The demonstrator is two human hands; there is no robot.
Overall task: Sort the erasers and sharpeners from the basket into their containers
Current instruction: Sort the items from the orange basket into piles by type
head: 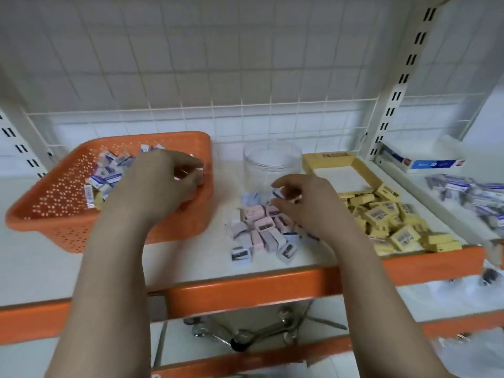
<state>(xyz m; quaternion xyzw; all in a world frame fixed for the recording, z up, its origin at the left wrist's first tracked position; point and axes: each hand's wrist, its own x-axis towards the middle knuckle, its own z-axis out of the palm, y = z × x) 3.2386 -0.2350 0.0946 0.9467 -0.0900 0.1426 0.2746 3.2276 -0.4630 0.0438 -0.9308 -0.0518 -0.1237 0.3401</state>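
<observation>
- The perforated plastic basket (68,203) is showing bright orange, dotted with small holes.
- The small wrapped erasers (107,174) inside are showing white and blue.
- The little sharpeners (263,227) are showing pale pink and lilac.
- The cardboard tray (362,166) and its small boxes (392,222) are showing yellow.
- The shelf edge (245,287) is showing orange.

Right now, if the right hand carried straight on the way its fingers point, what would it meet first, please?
Probably the clear plastic jar: the right hand points up-left over the pile of pastel sharpeners, though depth is unclear.

white wire-grid shelf back (245,77), blue-white box (425,159), wrenches (245,331) on lower shelf
</observation>
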